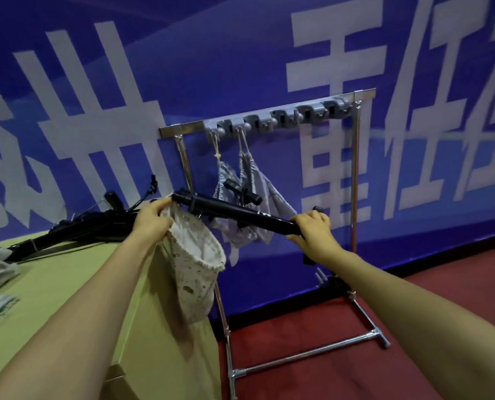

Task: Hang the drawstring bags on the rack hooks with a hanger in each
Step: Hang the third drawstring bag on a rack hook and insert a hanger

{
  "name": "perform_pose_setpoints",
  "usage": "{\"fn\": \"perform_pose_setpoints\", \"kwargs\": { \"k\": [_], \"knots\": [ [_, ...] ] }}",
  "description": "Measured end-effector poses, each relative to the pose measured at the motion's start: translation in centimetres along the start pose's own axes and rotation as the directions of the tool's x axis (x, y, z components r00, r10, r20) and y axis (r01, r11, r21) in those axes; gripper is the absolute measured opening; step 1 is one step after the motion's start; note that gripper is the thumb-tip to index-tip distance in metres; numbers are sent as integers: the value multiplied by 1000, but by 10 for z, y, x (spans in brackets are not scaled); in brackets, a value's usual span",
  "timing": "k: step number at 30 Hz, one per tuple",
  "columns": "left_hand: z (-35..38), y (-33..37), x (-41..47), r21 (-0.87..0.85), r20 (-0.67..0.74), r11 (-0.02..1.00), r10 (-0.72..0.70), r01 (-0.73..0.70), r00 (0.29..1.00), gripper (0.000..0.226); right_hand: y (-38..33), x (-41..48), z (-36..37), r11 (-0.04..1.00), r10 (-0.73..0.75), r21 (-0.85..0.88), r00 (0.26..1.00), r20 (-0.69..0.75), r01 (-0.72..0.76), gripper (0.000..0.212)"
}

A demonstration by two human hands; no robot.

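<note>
Foreground: left hand [152,220] pinches the rim of a speckled white bag [197,264], which hangs open beside the desk [52,284] edge; right hand [312,230] grips one end of a black hanger [234,212], its far end at the bag's mouth. Behind, spare hangers [75,229] lie on the desk. Beyond, two grey bags [269,194] hang from hooks [269,122] on the rack [356,168].

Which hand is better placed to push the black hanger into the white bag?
The right hand: it grips the hanger's near end, and the far end is at the bag's rim. The left hand is busy holding that rim.
</note>
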State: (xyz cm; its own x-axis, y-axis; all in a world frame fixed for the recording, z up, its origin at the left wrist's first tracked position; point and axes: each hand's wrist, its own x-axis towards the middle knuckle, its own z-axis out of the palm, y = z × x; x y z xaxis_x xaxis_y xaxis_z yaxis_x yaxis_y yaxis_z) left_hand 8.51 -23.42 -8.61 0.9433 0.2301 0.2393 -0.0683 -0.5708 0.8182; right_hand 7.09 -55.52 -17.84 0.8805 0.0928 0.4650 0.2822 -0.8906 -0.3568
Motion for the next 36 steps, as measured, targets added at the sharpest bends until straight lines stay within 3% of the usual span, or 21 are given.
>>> {"fn": "perform_pose_setpoints", "kwargs": {
  "k": [5,9,15,22,24,30,36],
  "knots": [
    [-5,-2,2,123,-17,992,32,-30,999,57,6,-6,-3,999,-39,-23,999,9,39,28],
    [-3,3,4,267,111,960,53,-81,992,45,14,-10,-5,985,-120,-122,993,3,120,30],
    [18,12,-4,541,226,827,33,-154,973,66,16,-12,-6,915,-262,-329,964,-47,233,28],
    [27,20,-8,673,73,740,-66,0,995,43,27,-18,-21,822,-435,-499,868,-240,274,27],
    [28,23,-8,656,123,754,-75,-25,990,36,27,-19,-25,789,-472,-545,847,-244,283,27],
    [49,33,-28,332,352,934,7,-132,936,58,1,-4,-24,666,-580,-654,800,-151,359,25],
    [53,27,-42,284,379,951,4,-120,925,69,-44,17,-21,529,-733,-670,678,-52,520,22]
  ]
}}
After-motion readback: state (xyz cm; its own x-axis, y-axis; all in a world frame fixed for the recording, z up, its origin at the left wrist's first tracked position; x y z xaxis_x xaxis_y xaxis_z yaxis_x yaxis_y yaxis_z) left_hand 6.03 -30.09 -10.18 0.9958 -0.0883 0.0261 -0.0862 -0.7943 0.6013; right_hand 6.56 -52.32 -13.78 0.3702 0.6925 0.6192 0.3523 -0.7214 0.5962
